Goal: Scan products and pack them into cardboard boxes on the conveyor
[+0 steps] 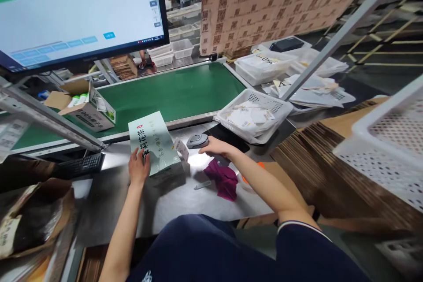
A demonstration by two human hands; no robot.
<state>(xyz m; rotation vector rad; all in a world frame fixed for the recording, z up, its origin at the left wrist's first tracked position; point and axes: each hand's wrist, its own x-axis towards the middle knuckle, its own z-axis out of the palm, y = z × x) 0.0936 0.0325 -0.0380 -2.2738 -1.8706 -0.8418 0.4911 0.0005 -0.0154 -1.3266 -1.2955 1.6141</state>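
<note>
My right hand point(216, 147) is wrapped round a grey handheld barcode scanner point(197, 141), its head turned left. Facing the scanner is a light green box point(153, 141) with dark Chinese characters. A white printed label point(181, 149) sticks out at the box's right side. My left hand point(139, 166) lies against the box's left front edge, fingers spread. Below the scanner a purple cloth point(224, 180) lies crumpled on the metal table point(165, 207). Beside the cloth is a small utility knife point(202, 185), pale in colour.
A green conveyor belt point(178, 90) runs behind the table, carrying an open carton point(87, 110). A monitor point(82, 13) hangs upper left, above a keyboard point(79, 165). White baskets point(254, 114) and stacked flat cardboard point(317, 163) stand right. A metal post point(340, 35) slants nearby.
</note>
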